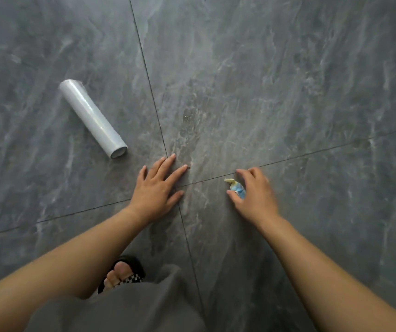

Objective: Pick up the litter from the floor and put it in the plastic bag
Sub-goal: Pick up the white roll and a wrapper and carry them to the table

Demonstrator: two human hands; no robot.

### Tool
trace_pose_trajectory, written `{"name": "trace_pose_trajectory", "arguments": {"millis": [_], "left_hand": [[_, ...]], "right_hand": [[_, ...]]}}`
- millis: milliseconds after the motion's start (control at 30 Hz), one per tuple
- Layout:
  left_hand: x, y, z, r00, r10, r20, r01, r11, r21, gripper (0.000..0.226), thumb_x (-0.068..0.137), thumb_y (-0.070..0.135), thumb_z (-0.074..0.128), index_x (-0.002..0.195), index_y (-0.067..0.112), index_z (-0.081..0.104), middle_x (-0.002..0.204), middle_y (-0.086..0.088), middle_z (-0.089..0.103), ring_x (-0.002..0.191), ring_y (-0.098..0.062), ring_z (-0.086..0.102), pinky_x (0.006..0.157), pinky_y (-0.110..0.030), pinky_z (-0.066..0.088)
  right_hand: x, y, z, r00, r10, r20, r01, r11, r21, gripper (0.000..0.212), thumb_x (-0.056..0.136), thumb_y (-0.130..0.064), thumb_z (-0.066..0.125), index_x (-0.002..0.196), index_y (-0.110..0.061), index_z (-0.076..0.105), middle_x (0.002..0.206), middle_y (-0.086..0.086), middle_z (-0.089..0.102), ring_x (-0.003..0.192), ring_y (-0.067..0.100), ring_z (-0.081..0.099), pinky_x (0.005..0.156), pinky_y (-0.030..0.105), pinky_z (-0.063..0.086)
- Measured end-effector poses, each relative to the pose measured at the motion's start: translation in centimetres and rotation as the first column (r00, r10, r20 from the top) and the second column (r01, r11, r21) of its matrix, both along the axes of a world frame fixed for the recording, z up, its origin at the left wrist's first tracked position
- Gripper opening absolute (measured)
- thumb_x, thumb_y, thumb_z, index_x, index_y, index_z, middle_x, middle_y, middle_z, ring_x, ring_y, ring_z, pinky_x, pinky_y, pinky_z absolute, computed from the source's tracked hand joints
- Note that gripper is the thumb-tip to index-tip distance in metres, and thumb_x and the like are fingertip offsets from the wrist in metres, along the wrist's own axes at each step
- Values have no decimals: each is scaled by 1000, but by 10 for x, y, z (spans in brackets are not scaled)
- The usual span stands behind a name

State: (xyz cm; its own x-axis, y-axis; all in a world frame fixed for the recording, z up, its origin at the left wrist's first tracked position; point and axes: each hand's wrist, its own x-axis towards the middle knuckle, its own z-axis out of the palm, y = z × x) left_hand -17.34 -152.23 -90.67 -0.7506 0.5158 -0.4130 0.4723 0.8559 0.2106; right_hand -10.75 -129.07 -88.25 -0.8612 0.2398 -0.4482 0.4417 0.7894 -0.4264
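A small crumpled wrapper (236, 186), yellow and pale blue, lies on the grey floor at centre right. My right hand (255, 196) is over it, slightly blurred. Its thumb and curved fingers curl round the wrapper, and the thumb tip touches the blue end. Part of the wrapper is hidden under the palm. My left hand (159, 185) rests flat on the floor to the left of the wrapper, fingers straight and spread, holding nothing. A white roll of plastic bags (92, 118) lies on the floor at the upper left, apart from both hands.
Dark grey marbled floor tiles (288, 80) fill the view, with thin grout lines crossing near my hands. My foot in a black sandal (122, 271) and grey trousers (130, 307) show at the bottom centre.
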Motion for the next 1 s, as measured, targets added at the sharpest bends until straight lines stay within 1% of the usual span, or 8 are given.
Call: {"name": "trace_pose_trajectory", "arguments": {"millis": [200, 400, 500, 600, 700, 800, 933, 1000], "left_hand": [[5, 0, -3, 999, 44, -13, -44, 999, 28, 67, 80, 59, 19, 144, 39, 19, 158, 1, 9, 144, -23, 11, 111, -54, 16], [-1, -2, 0, 1000, 15, -10, -15, 999, 52, 61, 89, 49, 45, 144, 38, 21, 158, 0, 10, 144, -23, 12, 111, -52, 18], [-7, -8, 6, 1000, -23, -11, 24, 999, 45, 60, 89, 47, 44, 144, 35, 23, 157, -2, 17, 142, -24, 19, 110, -49, 26], [-17, -21, 19, 994, -3, -111, 13, 996, 85, 59, 85, 48, 36, 139, 27, 36, 147, -7, 39, 132, -27, 40, 97, -44, 43], [-38, -42, 34, 951, 151, -269, -91, 971, 223, 52, 84, 42, 42, 131, 20, 49, 137, -9, 50, 120, -28, 53, 85, -40, 49], [-67, -62, 45, 825, 468, -317, -355, 865, 355, 50, 82, 38, 48, 128, 17, 50, 142, -9, 44, 121, -31, 49, 83, -43, 47], [-96, -82, 36, 630, 764, -142, -710, 640, 294, 59, 87, 37, 55, 138, 17, 35, 152, -13, 20, 132, -36, 31, 103, -47, 33], [-102, -85, 25, 602, 798, 11, -768, 576, 282, 64, 89, 39, 52, 144, 20, 24, 149, -16, 26, 128, -37, 37, 102, -44, 33]], "right_hand": [[4, -28, -4, 990, 128, -60, -132, 988, -78, 37, 81, -15, 62, 117, -12, 54, 113, 11, 51, 103, 31, 51, 84, 41, 47], [-22, -29, -6, 986, 65, -156, -78, 994, -79, 39, 78, -12, 64, 116, -8, 55, 110, 15, 54, 101, 34, 54, 89, 39, 45], [-30, -37, -9, 984, 113, -136, -125, 989, -78, 37, 79, -13, 64, 115, -8, 55, 110, 15, 53, 102, 33, 52, 89, 39, 43], [-41, -50, -7, 981, 94, -172, -115, 987, -112, 36, 80, -14, 64, 114, -9, 56, 110, 13, 54, 100, 31, 54, 87, 37, 44], [-56, -67, -3, 969, 102, -225, -137, 980, -147, 35, 79, -12, 65, 113, -11, 57, 108, 11, 54, 97, 28, 55, 83, 33, 43], [-69, -81, -1, 956, 128, -262, -172, 973, -152, 34, 78, -11, 66, 111, -13, 58, 107, 10, 55, 95, 28, 56, 79, 29, 41], [-77, -91, 1, 959, 123, -256, -165, 975, -147, 34, 79, -12, 66, 111, -14, 58, 108, 8, 54, 95, 25, 56, 79, 28, 41], [-77, -92, 0, 962, 111, -249, -152, 977, -150, 34, 79, -12, 66, 111, -14, 58, 107, 8, 54, 96, 25, 56, 80, 30, 43]]}}
